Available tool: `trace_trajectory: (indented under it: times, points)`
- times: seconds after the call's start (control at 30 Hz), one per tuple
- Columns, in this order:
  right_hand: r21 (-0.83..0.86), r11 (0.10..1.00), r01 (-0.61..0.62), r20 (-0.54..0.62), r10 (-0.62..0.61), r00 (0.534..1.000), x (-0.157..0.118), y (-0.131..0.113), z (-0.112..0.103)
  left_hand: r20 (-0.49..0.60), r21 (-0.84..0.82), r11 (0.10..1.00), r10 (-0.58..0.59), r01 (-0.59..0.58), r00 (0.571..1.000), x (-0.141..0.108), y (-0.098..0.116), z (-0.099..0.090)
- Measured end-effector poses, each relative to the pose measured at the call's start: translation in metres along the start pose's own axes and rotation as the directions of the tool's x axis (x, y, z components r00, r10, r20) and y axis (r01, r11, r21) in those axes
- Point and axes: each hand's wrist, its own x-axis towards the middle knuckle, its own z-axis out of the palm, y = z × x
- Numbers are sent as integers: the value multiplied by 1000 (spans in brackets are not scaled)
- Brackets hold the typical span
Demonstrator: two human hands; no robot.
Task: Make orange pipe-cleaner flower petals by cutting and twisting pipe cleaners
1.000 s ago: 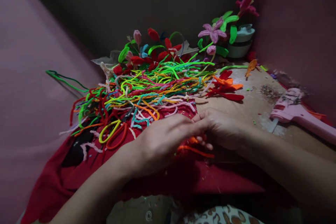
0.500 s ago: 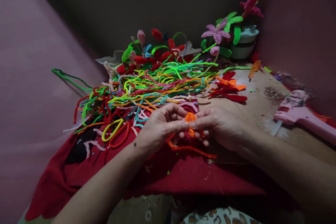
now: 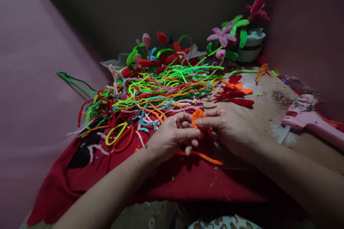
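Between my two hands is an orange pipe cleaner point(image 3: 198, 115), bent into small rounded loops. My left hand point(image 3: 176, 132) pinches its lower left side between thumb and fingers. From the other side, the thumb and forefinger of my right hand point(image 3: 224, 125) press on it too, and they cover its lower part. Just below my hands, a loose orange pipe cleaner strand point(image 3: 206, 157) lies across the red cloth point(image 3: 188, 182). Beyond my right hand, red and orange petal shapes point(image 3: 235, 91) rest on the board.
A heap of multicoloured pipe cleaners point(image 3: 166, 82) spreads beyond my hands. Scissors with yellow and red handles point(image 3: 123, 137) lie at the left. A pink glue gun point(image 3: 301, 114) rests on the brown board point(image 3: 268, 125) at the right. Finished fuzzy flowers point(image 3: 221, 37) stand behind.
The orange pipe cleaner has turned, and its loops now show as a rounder shape. My left fingers have shifted lower on it, and both hands have moved slightly right.
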Motion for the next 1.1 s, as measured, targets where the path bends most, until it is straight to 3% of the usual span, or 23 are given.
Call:
trace_trajectory:
  times: [0.3,0.5,0.73,0.9,1.1]
  points:
    - [39,996,76,11,-76,997,-2,-3,8,-58,61,994,92,-89,994,1,-1,1]
    - [-5,988,157,-131,-156,979,-3,-4,11,-37,196,974,121,-111,992,-3,3,8]
    - [-28,978,208,-96,-210,973,-3,-3,8,-36,195,981,0,7,999,-6,5,2]
    - [-38,978,204,-133,-207,969,-4,-5,9,10,68,996,-61,60,998,-4,4,-2]
    - [-15,981,193,-84,-193,977,-5,-6,11,158,-151,983,-81,105,984,0,2,-2]
